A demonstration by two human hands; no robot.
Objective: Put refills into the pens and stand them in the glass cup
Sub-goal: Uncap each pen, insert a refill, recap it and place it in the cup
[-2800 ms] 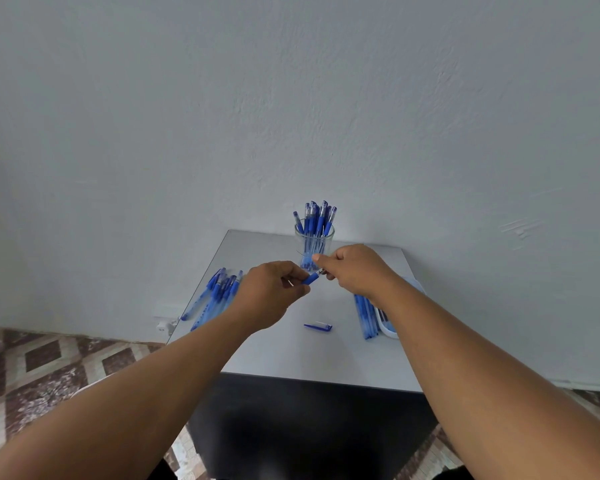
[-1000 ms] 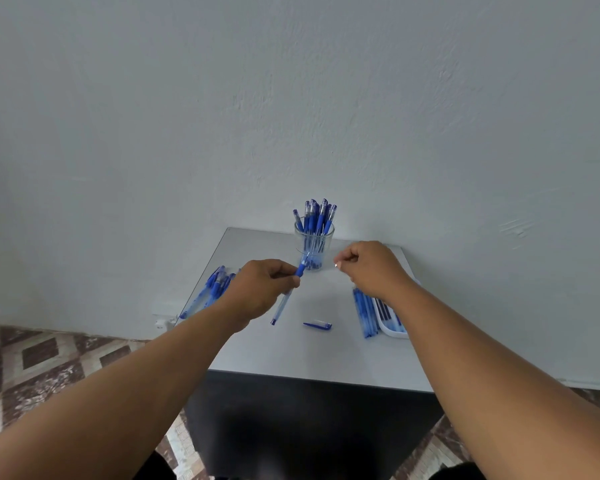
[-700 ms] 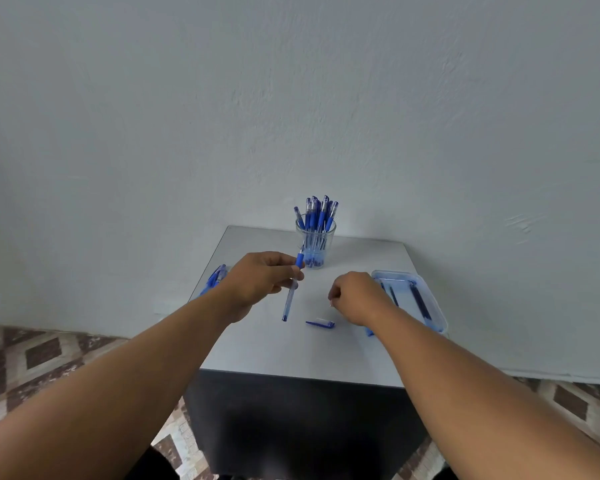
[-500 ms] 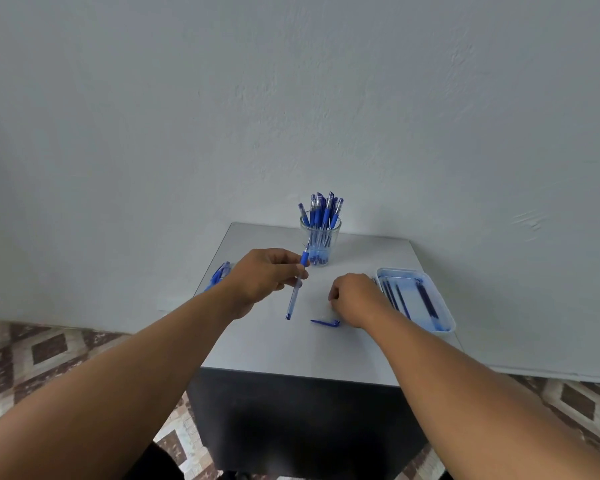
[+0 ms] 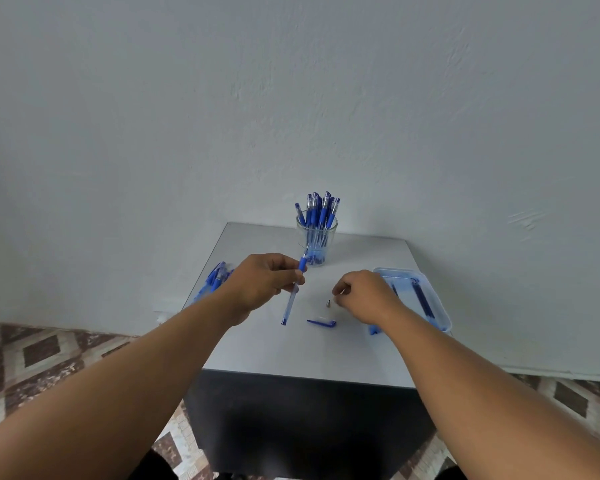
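Note:
My left hand (image 5: 262, 284) is shut on a clear pen (image 5: 290, 303) with a blue grip, held tilted above the grey table (image 5: 291, 355), thin tip pointing up toward the glass cup (image 5: 316, 244). Several blue pens (image 5: 321, 209) stand in that cup at the back. My right hand (image 5: 364, 296) rests low on the table with its fingers curled together. A small metal pen tip (image 5: 328, 302) lies just left of its fingertips. A blue cap (image 5: 321, 322) lies in front of it.
A clear blue tray (image 5: 440, 313) holding dark refills (image 5: 420, 297) sits at the right edge. A pile of pens (image 5: 215, 277) lies at the left edge, partly behind my left arm. Another blue pen end (image 5: 373, 329) shows under my right wrist. A wall stands directly behind the table.
My hands came apart after working together at the pen. The right hand dropped to the table by the cap, and the metal tip now shows beside it. The left hand kept the pen.

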